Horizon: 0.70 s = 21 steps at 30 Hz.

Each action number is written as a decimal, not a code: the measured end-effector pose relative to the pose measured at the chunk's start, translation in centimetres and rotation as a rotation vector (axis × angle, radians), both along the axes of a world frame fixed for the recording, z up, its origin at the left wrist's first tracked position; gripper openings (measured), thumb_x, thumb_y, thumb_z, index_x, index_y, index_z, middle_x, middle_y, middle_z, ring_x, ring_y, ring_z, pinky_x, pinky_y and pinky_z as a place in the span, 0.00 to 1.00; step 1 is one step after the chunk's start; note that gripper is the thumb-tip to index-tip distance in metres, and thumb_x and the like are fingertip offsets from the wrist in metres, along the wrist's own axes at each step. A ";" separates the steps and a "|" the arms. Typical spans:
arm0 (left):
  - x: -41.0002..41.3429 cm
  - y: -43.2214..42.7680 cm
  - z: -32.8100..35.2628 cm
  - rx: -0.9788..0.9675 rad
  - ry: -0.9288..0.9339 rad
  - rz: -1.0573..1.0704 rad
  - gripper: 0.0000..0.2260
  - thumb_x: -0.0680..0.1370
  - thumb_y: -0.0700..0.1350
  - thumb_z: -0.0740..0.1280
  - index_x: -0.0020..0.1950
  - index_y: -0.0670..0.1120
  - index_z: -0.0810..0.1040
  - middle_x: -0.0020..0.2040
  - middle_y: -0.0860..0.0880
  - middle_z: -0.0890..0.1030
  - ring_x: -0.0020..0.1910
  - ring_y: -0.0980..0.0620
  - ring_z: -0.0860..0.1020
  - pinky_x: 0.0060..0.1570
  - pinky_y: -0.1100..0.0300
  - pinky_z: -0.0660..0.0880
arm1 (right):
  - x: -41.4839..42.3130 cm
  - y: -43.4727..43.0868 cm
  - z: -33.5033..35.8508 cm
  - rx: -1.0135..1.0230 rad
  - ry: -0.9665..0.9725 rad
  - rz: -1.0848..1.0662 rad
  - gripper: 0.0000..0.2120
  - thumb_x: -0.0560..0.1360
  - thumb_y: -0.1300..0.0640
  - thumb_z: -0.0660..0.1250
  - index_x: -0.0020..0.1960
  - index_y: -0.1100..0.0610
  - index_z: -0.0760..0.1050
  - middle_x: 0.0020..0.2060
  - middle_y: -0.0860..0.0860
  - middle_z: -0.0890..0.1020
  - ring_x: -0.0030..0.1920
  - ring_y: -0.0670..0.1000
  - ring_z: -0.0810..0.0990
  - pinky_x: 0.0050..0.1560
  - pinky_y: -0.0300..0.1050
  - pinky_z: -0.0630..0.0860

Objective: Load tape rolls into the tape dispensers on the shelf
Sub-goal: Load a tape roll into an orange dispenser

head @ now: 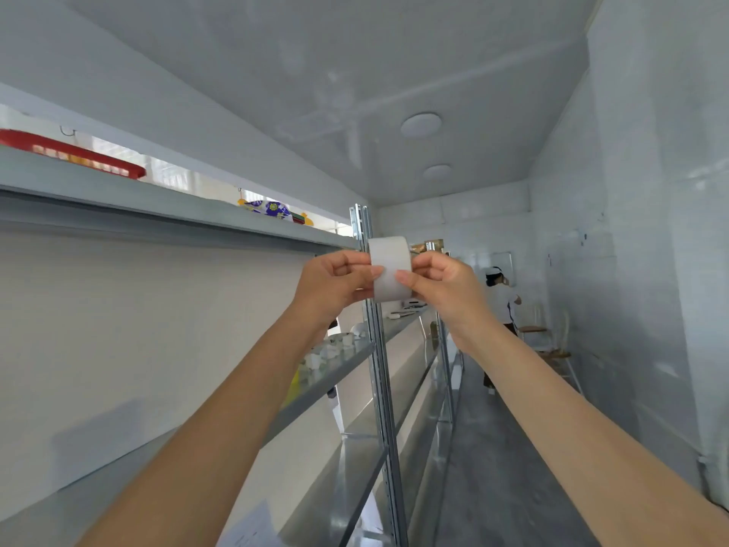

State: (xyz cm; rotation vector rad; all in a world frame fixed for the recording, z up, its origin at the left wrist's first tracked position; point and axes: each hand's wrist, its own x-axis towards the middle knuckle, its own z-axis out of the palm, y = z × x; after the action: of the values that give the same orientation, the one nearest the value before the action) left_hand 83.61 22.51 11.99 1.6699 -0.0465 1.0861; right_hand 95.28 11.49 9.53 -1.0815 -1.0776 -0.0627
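The white tape roll [389, 266] is held up at face height, off every shelf, between both hands. The left hand [333, 284] pinches its left side and the right hand [443, 284] its right, each with the thumb laid across the outer band and the fingers curled behind. This looks like the search for the free end, or a check of which way the roll unwinds, before it goes into a dispenser. It would go best if one hand held the roll steady by the core while the other thumb felt round the band for the seam. The roll should be turned so the tape will feed off toward the cutter. No dispenser can be made out from here, so the roll has to come down and leftward to the shelving. Directly behind the roll stands the slotted metal upright [380, 369], whose hard edge is worth keeping the knuckles off. The middle shelf [79, 487] carries small white containers [335, 345] farther along, and the top shelf [118, 191] overhangs it. To the right the aisle floor [505, 487] gives free room. Another person [501, 305] and a chair [552, 349] are well apart at its far end.
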 end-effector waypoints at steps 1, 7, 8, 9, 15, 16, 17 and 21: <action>1.1 1.1 -0.2 0.000 0.006 0.007 0.05 0.71 0.32 0.71 0.43 0.41 0.80 0.38 0.44 0.83 0.37 0.50 0.81 0.39 0.59 0.81 | 1.0 0.9 -0.2 -0.007 0.012 0.004 0.04 0.72 0.62 0.71 0.46 0.59 0.77 0.44 0.53 0.83 0.45 0.49 0.82 0.49 0.45 0.80; 7.8 5.6 -1.9 -0.020 0.024 -0.007 0.05 0.74 0.33 0.69 0.44 0.43 0.78 0.41 0.41 0.80 0.39 0.47 0.80 0.48 0.54 0.81 | 7.3 5.2 -1.1 -0.014 0.038 0.021 0.05 0.71 0.64 0.72 0.44 0.61 0.77 0.39 0.53 0.81 0.40 0.47 0.80 0.43 0.38 0.79; 9.0 6.2 -2.1 -0.023 0.027 -0.010 0.06 0.74 0.33 0.69 0.44 0.43 0.77 0.40 0.42 0.80 0.39 0.48 0.80 0.48 0.55 0.81 | 8.5 5.9 -1.2 -0.017 0.039 0.016 0.05 0.70 0.65 0.73 0.44 0.62 0.77 0.39 0.54 0.81 0.40 0.48 0.80 0.45 0.40 0.80; 10.2 6.8 -2.3 -0.028 0.028 -0.011 0.06 0.74 0.33 0.69 0.44 0.43 0.77 0.40 0.42 0.79 0.39 0.48 0.80 0.48 0.55 0.81 | 9.8 6.6 -1.4 -0.020 0.040 0.012 0.05 0.70 0.65 0.73 0.44 0.63 0.77 0.40 0.55 0.81 0.42 0.49 0.80 0.47 0.43 0.80; 18.1 11.2 -3.4 -0.033 0.037 0.026 0.06 0.74 0.34 0.69 0.44 0.44 0.76 0.40 0.42 0.79 0.41 0.46 0.80 0.48 0.55 0.81 | 19.0 11.7 -2.3 -0.039 0.042 0.100 0.06 0.69 0.65 0.74 0.40 0.58 0.78 0.38 0.53 0.80 0.41 0.49 0.78 0.42 0.38 0.79; 19.5 12.0 -3.5 -0.028 0.042 0.037 0.06 0.74 0.34 0.69 0.44 0.44 0.76 0.40 0.43 0.80 0.41 0.46 0.80 0.49 0.55 0.81 | 20.8 12.7 -2.5 -0.039 0.042 0.118 0.06 0.69 0.65 0.74 0.40 0.58 0.78 0.38 0.53 0.80 0.40 0.49 0.78 0.42 0.38 0.78; 21.0 12.8 -3.6 -0.025 0.043 0.049 0.06 0.74 0.34 0.69 0.43 0.44 0.77 0.39 0.43 0.80 0.40 0.47 0.80 0.49 0.54 0.81 | 22.4 13.7 -2.6 -0.040 0.041 0.137 0.06 0.69 0.65 0.74 0.40 0.58 0.78 0.37 0.53 0.80 0.40 0.49 0.78 0.42 0.38 0.78; 27.0 15.9 -3.2 -0.032 0.039 0.095 0.07 0.74 0.34 0.68 0.41 0.45 0.77 0.38 0.46 0.80 0.40 0.47 0.80 0.51 0.51 0.80 | 28.9 17.5 -2.1 -0.065 0.017 0.198 0.06 0.69 0.65 0.74 0.41 0.58 0.78 0.35 0.51 0.79 0.38 0.48 0.77 0.41 0.39 0.78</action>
State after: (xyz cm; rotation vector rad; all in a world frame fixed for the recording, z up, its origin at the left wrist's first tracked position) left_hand 110.58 38.38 8.74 1.6786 0.0758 1.1188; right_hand 124.18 28.95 7.42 -1.0267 -1.1723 0.1399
